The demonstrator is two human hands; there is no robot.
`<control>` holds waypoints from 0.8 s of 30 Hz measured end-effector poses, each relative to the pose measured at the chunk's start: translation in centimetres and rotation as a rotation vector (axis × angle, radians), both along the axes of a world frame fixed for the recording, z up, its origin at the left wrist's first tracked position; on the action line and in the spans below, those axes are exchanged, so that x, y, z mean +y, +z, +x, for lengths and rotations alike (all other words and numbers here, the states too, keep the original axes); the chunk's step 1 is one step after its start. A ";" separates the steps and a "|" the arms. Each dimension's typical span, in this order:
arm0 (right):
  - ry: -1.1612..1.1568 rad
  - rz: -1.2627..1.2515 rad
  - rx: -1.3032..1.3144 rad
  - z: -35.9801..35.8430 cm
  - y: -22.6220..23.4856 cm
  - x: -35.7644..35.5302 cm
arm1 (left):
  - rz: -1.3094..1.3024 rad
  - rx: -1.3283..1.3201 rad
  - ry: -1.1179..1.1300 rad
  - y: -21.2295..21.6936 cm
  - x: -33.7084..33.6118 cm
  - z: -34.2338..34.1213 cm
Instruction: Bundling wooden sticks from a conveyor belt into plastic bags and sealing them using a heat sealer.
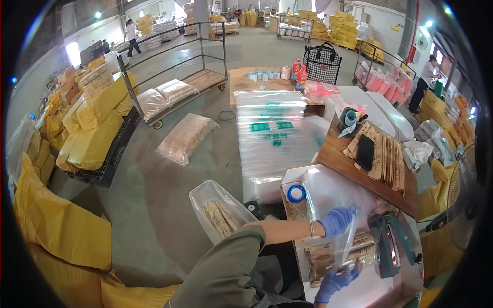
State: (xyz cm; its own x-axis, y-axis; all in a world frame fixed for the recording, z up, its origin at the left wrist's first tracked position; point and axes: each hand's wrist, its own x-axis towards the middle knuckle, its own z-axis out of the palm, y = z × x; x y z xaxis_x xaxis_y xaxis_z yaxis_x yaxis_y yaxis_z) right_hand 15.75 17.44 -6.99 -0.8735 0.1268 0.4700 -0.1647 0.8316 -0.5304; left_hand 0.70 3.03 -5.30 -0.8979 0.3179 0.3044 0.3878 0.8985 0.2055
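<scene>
1. Brown packets (320, 259) at 5 o'clock in view, just beside a green device (383, 244).
2. At their 12 o'clock: pinching clear plastic (347, 238) with the left hand (336, 221).
3. At their 6 o'clock: touching with the right hand (336, 283); cannot tell whether pinching.

The boldest lettering before you is the green print on the stack of clear plastic bags (269, 149): rows of characters, some set on a solid green band. Dark characters mark the brown paper packets (321, 256) lying right in front of you, the fanned paper packets (393, 169) on the wooden board (336, 150) to your right, and the bundled packets (218, 218) to your left. The red-labelled drink bottle (301, 78) and yellow wall sign (396, 27) show print too small to read.
</scene>
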 end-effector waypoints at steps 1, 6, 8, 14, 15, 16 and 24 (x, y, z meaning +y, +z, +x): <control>-0.110 0.112 0.070 -1.2 -1.1 1.1 | -0.055 0.084 -0.028 -1.6 1.6 0.2; -0.141 0.285 0.219 -10.6 5.3 1.7 | -0.252 0.255 -0.112 -2.5 2.7 1.6; -0.259 0.259 0.192 -14.0 3.1 8.3 | -0.077 0.239 -0.212 -4.5 0.1 -0.7; -0.129 -0.167 0.238 -5.4 -6.9 11.6 | 0.281 0.016 -0.454 -1.1 -1.8 8.0; -0.176 -0.272 0.223 -1.4 -8.2 8.7 | 0.285 0.006 -0.512 -2.0 0.0 9.0; -0.214 -0.359 0.211 1.0 -9.5 6.8 | 0.405 -0.012 -0.616 -3.5 2.0 10.1; -0.228 0.124 -0.111 12.7 -7.9 4.5 | -0.002 -0.046 -0.719 -8.9 5.8 7.7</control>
